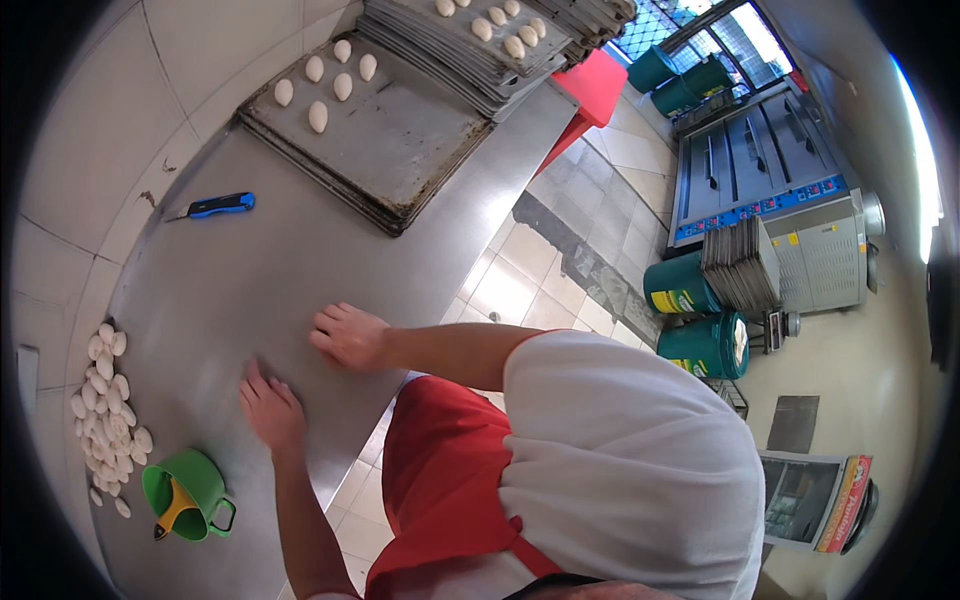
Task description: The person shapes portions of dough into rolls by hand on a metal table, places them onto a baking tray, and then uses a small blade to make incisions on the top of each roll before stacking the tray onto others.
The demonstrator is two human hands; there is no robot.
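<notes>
My left hand (272,405) lies palm down on the metal table (270,270), fingers stretched out and slightly blurred at the tips. My right hand (347,338) rests palm down a little further right, fingers slightly bent and apart. No object shows in either hand; what may be under the palms is hidden. Left of my left hand is a heap of pale, oval dough pieces (105,410) against the wall. Nearer me stands a green plastic jug (200,480), with a yellow-handled tool (178,508) inside. A blue-handled cutter (222,204) lies beyond my hands.
Several oval dough pieces sit on a dark baking tray (400,150) at the far end, beside stacked trays (430,50). A red plastic item (595,85) adjoins the table's far corner. Green buckets (705,345) and a deck oven (755,160) stand across the tiled floor.
</notes>
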